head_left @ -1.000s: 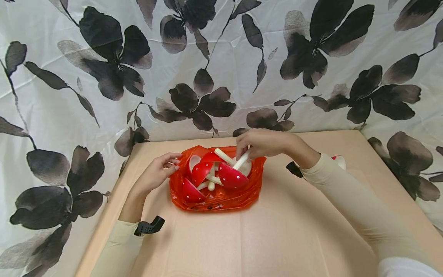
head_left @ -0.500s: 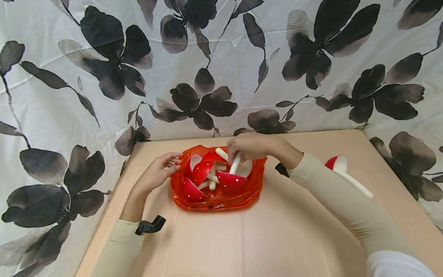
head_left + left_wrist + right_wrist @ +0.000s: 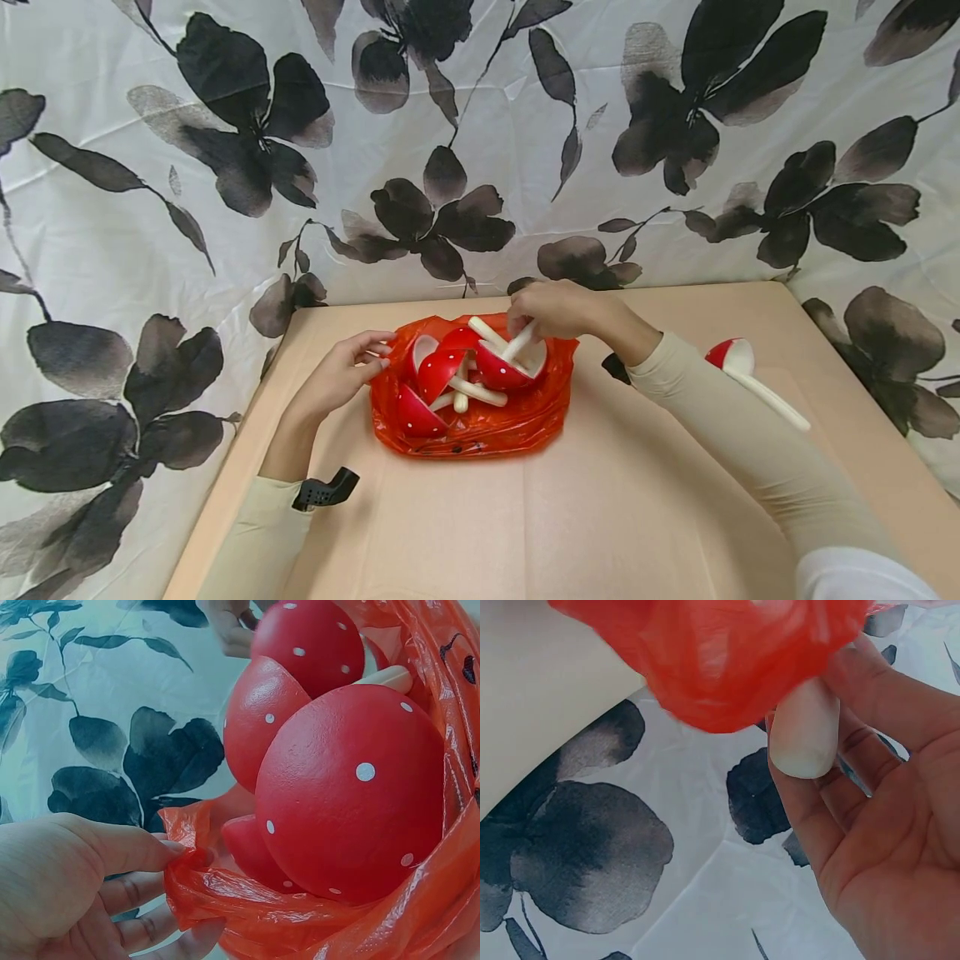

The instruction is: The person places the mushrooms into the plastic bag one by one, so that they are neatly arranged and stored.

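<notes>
An orange-red plastic bag (image 3: 472, 446) lies with its mouth spread on the table, full of several toy mushrooms with white-dotted red caps and pale stems. My right hand (image 3: 558, 310) grips one toy mushroom (image 3: 498, 372) by its stem, cap down over the others. In the right wrist view the stem's end (image 3: 806, 742) shows between thumb and fingers. At the bag's left side, my left hand (image 3: 343, 375) pinches the rim between thumb and fingers. Large red caps (image 3: 352, 795) fill the left wrist view beside it.
Another toy mushroom (image 3: 738, 358) lies on the table at the right, beside my right sleeve. The light wooden-coloured table (image 3: 525, 517) meets a white floral cloth (image 3: 525, 150) at the back and both sides.
My right hand moved left, then back slightly right, tilting the held mushroom so its pale underside shows. A stem beneath it came into view. The right forearm uncovered the mushroom at the right.
</notes>
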Demonstrator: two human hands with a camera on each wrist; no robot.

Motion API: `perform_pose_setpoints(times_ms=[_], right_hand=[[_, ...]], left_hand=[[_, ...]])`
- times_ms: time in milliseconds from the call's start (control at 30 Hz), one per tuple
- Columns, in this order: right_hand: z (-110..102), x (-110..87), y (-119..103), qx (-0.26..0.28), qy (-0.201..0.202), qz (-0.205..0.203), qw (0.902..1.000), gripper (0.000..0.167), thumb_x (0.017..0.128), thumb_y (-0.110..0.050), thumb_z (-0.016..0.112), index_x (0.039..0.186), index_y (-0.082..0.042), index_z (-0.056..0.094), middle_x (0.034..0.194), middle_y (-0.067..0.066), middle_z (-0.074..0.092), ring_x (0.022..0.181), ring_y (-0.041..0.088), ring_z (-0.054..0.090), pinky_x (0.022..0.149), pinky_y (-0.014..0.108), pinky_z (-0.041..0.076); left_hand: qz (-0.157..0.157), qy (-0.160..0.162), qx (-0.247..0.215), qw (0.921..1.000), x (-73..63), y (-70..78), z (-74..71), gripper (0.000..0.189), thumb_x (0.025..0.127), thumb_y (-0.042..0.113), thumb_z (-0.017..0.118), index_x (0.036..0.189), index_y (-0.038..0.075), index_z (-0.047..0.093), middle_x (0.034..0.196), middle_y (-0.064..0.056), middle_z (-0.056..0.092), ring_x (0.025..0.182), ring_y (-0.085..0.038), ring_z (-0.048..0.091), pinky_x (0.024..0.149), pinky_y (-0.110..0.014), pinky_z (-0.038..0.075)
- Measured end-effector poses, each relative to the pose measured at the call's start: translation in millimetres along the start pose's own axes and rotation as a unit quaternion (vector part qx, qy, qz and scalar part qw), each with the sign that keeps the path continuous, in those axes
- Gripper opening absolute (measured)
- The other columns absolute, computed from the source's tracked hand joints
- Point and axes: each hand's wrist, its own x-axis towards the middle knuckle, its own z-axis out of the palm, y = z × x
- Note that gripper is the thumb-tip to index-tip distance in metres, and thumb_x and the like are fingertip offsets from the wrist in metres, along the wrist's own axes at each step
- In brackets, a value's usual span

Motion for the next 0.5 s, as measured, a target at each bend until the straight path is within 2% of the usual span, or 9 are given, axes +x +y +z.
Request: perform_pose_setpoints(times_ms=[100, 500], right_hand=[[1.2, 0.6, -0.2, 0.008, -0.006, 0.002, 0.9999, 0.025, 0.082, -0.002, 0.082, 0.095, -0.022, 0.078, 0.096, -0.002, 0.069, 0.089, 0.019, 0.059, 0.079, 0.036, 0.058], [5.4, 5.6, -7.6, 0.043, -0.057, -0.039, 0.9967, 0.025, 0.082, 0.004, 0.079, 0.092, -0.019, 0.078, 0.096, -0.003, 0.069, 0.091, 0.018, 0.060, 0.087, 0.033, 0.058]], left_hand=[[-0.005, -0.002, -0.001, 1.0000, -0.9, 0.1, -0.4, 0.040, 0.099, 0.002, 0.059, 0.139, 0.008, 0.057, 0.120, -0.018, 0.064, 0.100, -0.033, 0.065, 0.077, -0.030, 0.060], [-0.003, -0.007, -0.012, 0.9999, -4.8, 0.3, -3.5, 0.042, 0.100, 0.002, 0.058, 0.142, 0.004, 0.055, 0.122, -0.021, 0.063, 0.101, -0.035, 0.064, 0.079, -0.032, 0.060]])
